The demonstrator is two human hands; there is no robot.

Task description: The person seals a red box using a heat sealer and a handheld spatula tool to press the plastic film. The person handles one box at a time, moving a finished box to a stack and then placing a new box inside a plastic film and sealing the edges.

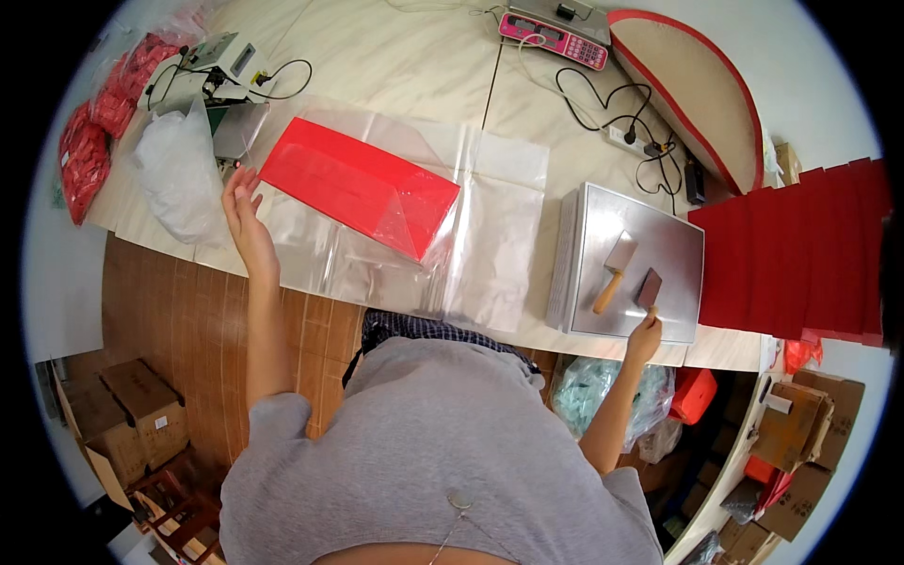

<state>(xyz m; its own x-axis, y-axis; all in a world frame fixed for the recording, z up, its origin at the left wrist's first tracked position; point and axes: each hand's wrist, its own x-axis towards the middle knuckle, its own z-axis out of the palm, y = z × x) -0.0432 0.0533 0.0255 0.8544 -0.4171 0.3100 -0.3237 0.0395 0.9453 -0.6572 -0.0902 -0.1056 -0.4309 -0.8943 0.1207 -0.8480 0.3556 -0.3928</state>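
Note:
My left hand (pixel 248 224) is raised with its fingers apart, near the left end of a red box (pixel 357 187). That box lies at a slant on clear plastic film (pixel 498 247), and film also covers part of it. My right hand (pixel 645 337) grips the handle of a scraper with a dark blade (pixel 650 287), above or on the metal top of a box-shaped plate (pixel 653 233); contact is hard to tell. Beside it on the plate rests a second scraper (pixel 616 272) with a wooden handle. A white translucent plastic bag (pixel 180 173) sits left of my left hand.
A small machine (pixel 229 63) with a cable stands at the back left, near bags of red items (pixel 85 162). A pink scale (pixel 554 42), power strip (pixel 628 140) and loose cables lie at the back right. Stacked red boxes (pixel 784 254) flank the plate. Cardboard cartons (pixel 141 417) stand below.

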